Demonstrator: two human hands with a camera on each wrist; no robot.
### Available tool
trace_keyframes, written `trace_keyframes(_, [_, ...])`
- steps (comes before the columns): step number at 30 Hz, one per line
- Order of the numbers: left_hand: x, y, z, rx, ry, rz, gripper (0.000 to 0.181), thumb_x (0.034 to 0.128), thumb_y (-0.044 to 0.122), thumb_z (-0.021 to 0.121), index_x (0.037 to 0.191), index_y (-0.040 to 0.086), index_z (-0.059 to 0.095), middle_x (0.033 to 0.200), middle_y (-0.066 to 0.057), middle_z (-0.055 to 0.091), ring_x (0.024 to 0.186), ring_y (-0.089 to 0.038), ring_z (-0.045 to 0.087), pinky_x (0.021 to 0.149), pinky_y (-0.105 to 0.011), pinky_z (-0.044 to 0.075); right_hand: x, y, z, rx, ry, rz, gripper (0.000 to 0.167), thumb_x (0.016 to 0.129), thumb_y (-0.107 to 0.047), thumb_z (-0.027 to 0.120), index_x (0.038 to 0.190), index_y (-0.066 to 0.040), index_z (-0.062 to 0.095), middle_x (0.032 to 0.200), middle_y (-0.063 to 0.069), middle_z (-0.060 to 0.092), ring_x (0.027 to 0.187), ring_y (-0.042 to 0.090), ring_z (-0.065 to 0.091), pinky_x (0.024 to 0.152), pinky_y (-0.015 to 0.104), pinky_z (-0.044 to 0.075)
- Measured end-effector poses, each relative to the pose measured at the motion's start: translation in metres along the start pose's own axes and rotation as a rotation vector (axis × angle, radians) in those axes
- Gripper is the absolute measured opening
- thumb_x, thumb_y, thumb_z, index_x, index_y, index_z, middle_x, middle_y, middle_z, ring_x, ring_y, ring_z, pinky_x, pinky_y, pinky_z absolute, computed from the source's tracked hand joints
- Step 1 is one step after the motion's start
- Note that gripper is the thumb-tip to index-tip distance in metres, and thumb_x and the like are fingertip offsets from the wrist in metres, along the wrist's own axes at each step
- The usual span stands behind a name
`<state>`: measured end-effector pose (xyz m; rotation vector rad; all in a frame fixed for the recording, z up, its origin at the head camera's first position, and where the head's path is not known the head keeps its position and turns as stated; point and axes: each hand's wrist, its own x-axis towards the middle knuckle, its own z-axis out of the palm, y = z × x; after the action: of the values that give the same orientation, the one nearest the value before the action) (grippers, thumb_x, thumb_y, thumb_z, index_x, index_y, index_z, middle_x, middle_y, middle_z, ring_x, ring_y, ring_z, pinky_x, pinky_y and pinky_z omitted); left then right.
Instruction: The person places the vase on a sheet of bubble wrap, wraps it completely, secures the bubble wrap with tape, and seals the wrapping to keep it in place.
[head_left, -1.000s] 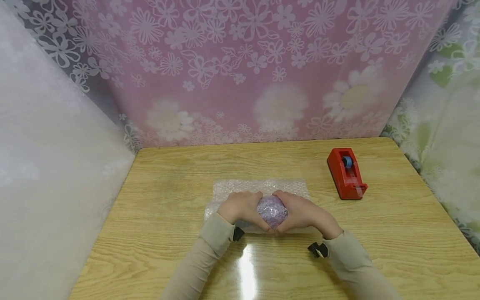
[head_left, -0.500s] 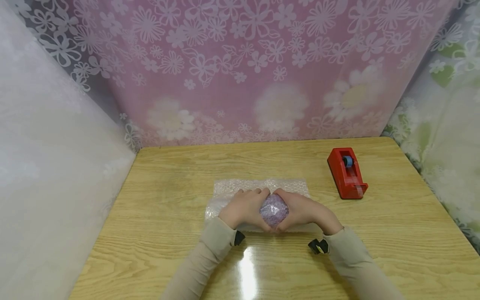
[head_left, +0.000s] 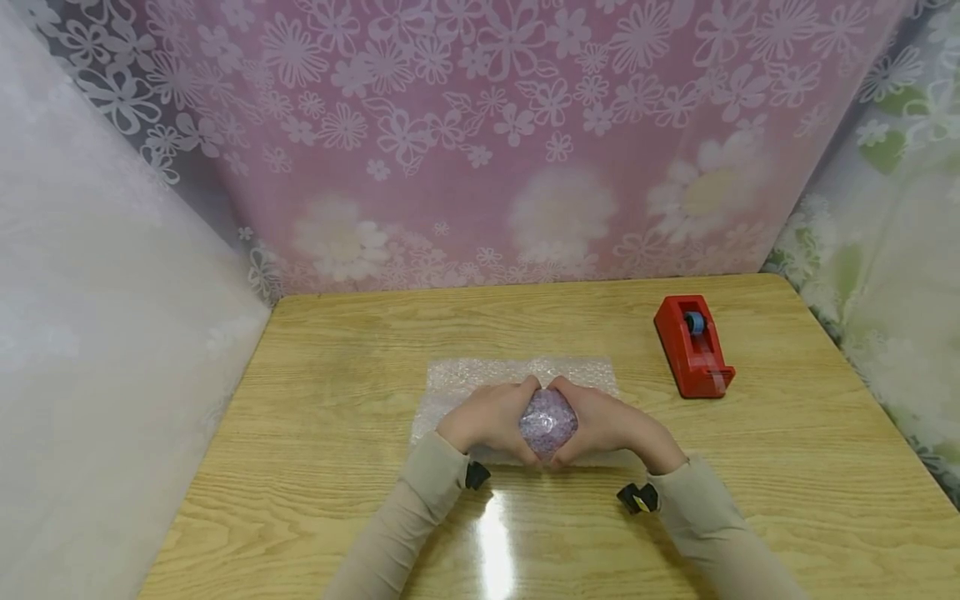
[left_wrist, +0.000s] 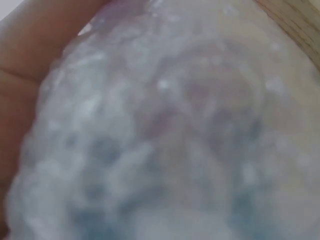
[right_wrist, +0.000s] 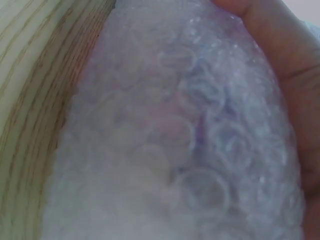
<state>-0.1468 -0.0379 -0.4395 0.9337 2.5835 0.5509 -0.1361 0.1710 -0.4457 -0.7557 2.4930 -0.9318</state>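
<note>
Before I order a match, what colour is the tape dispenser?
The tape dispenser is red, clearest in the head view.

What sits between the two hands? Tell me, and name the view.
A rounded, purplish bubble-wrapped bundle lies between the left hand and the right hand, held by both; the head view shows it.

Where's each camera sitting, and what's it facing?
Head: on the head, facing forward and down; shows bubble-wrapped bundle, left hand, right hand, sleeves.
Left wrist: on that wrist, facing the bundle closely; left hand along left edge.
Right wrist: on that wrist, facing the bundle closely; right hand along right edge.
Both wrist views share the bundle and wooden tabletop.
</note>
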Motion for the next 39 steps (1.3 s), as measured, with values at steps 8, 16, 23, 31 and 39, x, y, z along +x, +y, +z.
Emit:
trace_keyframes(8, [0.003,-0.004,-0.001,-0.054,-0.043,-0.005,0.084,0.0556,0.045,0.095,0.119,0.020,0.046,0.103,0.007,0.060,0.087,-0.008,0.058,0.076,-0.026,0.050,0.001,0.002,0.000,0.008,-0.008,-0.004,0.085,0.057,-0.034,0.093,0.124,-0.009,0.046,0.106,0.005,0.061,0.092,0.018,0.060,0.076,0.037,0.052])
trace_keyframes(16, [0.003,-0.003,-0.002,-0.076,-0.057,-0.032,0.082,0.0550,0.044,0.095,0.117,0.021,0.046,0.100,0.008,0.059,0.085,-0.008,0.058,0.073,-0.025,0.050,0.002,0.005,0.000,0.030,-0.028,-0.009,0.086,0.057,-0.034,0.092,0.126,-0.010,0.046,0.105,0.005,0.062,0.089,0.018,0.060,0.073,0.035,0.053])
trace_keyframes(23, [-0.002,0.006,-0.001,0.108,0.010,-0.046,0.099,0.0557,0.053,0.092,0.136,0.017,0.046,0.125,0.000,0.059,0.111,-0.019,0.059,0.099,-0.045,0.046,0.003,0.005,-0.001,0.020,-0.036,0.005,0.089,0.057,-0.037,0.092,0.128,-0.009,0.045,0.108,0.006,0.061,0.092,0.018,0.060,0.076,0.037,0.052])
trace_keyframes(31, [-0.009,0.031,0.010,0.476,0.135,-0.094,0.113,0.0537,0.067,0.085,0.142,0.011,0.042,0.130,-0.006,0.055,0.113,-0.027,0.054,0.097,-0.048,0.044,0.005,0.004,-0.003,0.071,-0.063,0.033,0.090,0.059,-0.032,0.089,0.132,-0.005,0.043,0.108,0.009,0.060,0.089,0.020,0.060,0.072,0.036,0.053])
trace_keyframes(39, [-0.006,0.036,0.024,0.539,0.263,-0.113,0.105,0.0492,0.061,0.088,0.132,0.012,0.047,0.113,-0.004,0.059,0.098,-0.022,0.058,0.083,-0.040,0.045,0.006,0.006,-0.003,0.068,-0.065,0.046,0.091,0.059,-0.036,0.089,0.131,-0.004,0.042,0.106,0.008,0.059,0.087,0.019,0.059,0.072,0.036,0.053])
